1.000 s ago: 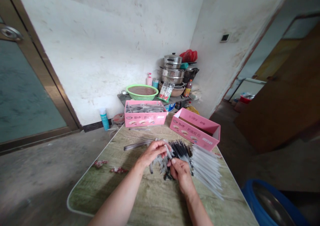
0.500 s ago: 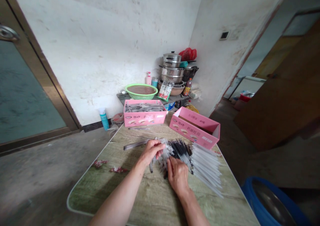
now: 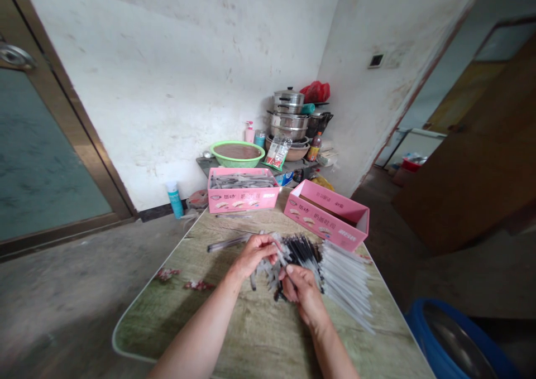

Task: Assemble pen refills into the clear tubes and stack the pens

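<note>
Head view, places by the black rods (image 3: 302,253).

Left hand (image 3: 260,256): just left of the rods, raised over the loose pale parts (image 3: 263,268); fingers pinched narrow, holding a slim pale piece (image 3: 281,256).

Right hand (image 3: 305,289): on the near side of the rods; thumb and fingers drawn narrow, tips by the lower end of the pale piece. Whether they grip it or a part of their own: cannot tell.

Change: half a second ago the right hand lay back-up, knuckles over the loose parts; now it is rolled thumb-up, close to the left fingertips. Left hand little shifted. Judged meaning: from picking up to two-handed work on one piece, much as a second ago.

Clear tubes (image 3: 348,284): one fanned row, right of the rods; unmoved.

Left box (image 3: 243,201), pink, filled with slim pieces: beyond the rods, to the left.

Right box (image 3: 324,222), pink, open-topped: beyond, to the right.

Table (image 3: 251,334): under all.
</note>
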Action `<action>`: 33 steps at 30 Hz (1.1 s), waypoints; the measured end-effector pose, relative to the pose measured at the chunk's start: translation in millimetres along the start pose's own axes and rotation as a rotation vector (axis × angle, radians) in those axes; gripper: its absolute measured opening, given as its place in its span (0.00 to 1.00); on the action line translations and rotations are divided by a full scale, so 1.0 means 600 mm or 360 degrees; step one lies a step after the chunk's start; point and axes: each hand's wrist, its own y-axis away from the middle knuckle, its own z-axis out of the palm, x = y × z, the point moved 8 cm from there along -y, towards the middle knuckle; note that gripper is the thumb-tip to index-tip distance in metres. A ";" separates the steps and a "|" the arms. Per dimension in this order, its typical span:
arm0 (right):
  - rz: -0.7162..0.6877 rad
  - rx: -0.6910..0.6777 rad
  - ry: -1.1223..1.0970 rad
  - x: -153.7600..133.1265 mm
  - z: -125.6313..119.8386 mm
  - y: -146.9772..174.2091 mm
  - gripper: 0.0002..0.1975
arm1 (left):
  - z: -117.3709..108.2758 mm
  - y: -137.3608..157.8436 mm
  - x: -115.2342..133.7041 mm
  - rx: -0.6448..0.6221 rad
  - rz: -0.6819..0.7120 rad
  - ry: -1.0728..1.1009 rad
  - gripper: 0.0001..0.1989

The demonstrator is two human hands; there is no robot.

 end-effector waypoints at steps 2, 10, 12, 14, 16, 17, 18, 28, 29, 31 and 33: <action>-0.0126 0.0091 0.0372 -0.010 -0.005 0.000 0.23 | -0.009 -0.002 -0.011 0.0087 -0.0044 -0.0009 0.18; -0.0860 0.0348 0.1988 -0.057 0.008 0.033 0.17 | -0.071 -0.001 -0.006 0.0511 -0.0098 0.0093 0.20; -0.0867 0.0379 0.2036 -0.054 0.002 0.034 0.16 | -0.074 -0.002 0.004 0.0487 -0.0011 0.0082 0.20; -0.0829 0.0450 0.2008 -0.052 -0.009 0.031 0.16 | -0.063 -0.005 0.008 0.0375 0.0051 -0.0036 0.19; -0.0779 0.0550 0.1944 -0.052 -0.023 0.028 0.17 | -0.048 -0.007 0.009 0.0287 0.0106 -0.0272 0.18; -0.0752 0.0604 0.1904 -0.054 -0.032 0.027 0.18 | -0.042 -0.007 0.011 0.0265 0.0147 -0.0411 0.17; -0.0731 0.0663 0.1864 -0.056 -0.043 0.028 0.18 | -0.037 -0.007 0.015 0.0261 0.0199 -0.0551 0.16; -0.1026 0.1597 0.2360 -0.151 -0.203 0.085 0.19 | 0.003 0.010 0.050 0.0026 0.0620 -0.1708 0.16; -0.0991 0.1634 0.2422 -0.150 -0.215 0.085 0.19 | 0.006 0.010 0.047 -0.0004 0.0623 -0.1781 0.17; -0.0944 0.1637 0.2524 -0.142 -0.228 0.080 0.18 | 0.009 0.009 0.040 -0.0025 0.0615 -0.1899 0.17; -0.0938 0.1596 0.2597 -0.132 -0.230 0.073 0.18 | 0.010 0.009 0.035 -0.0020 0.0605 -0.1974 0.18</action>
